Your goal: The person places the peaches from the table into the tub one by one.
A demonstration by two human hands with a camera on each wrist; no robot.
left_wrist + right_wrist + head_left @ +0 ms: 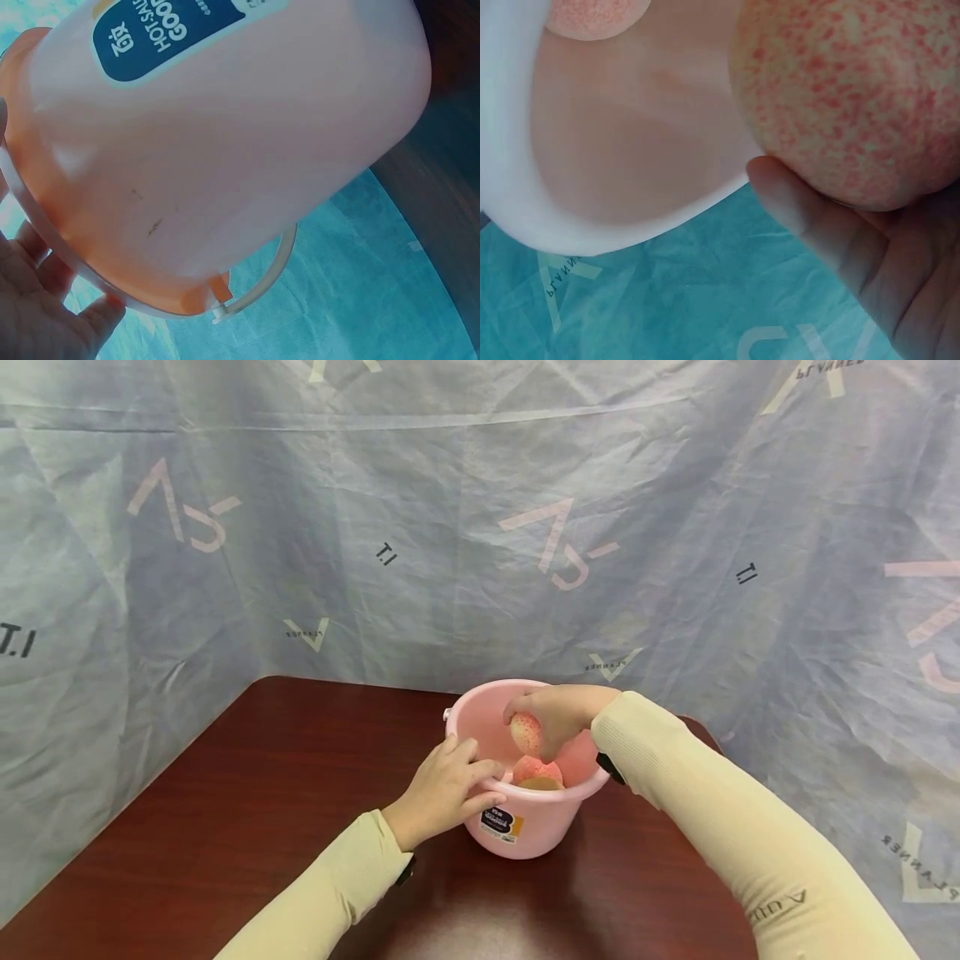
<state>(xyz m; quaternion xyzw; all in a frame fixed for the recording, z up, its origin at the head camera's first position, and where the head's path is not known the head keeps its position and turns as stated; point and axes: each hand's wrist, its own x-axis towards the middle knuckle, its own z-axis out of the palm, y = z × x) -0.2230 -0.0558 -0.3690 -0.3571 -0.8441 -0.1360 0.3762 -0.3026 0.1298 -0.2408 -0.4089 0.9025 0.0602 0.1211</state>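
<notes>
A pink plastic bucket (532,827) stands upright on the table. My left hand (442,789) grips its near-left rim, fingers over the edge and thumb on the outside. Inside the bucket's mouth, my right hand (562,714) holds a peach (525,733) with pink speckles on a cream skin. The right wrist view shows this held peach (847,97) close up, with a fingertip against its side. Lower in the bucket lies another pink peach (536,768), partly hidden by the near rim. Below it, a tan rounded shape is too covered to identify.
The dark reddish-brown table (187,810) extends to the left of the bucket. A grey printed sheet (450,527) hangs behind and at both sides. The bucket carries a label (501,824) and a pale handle (274,274).
</notes>
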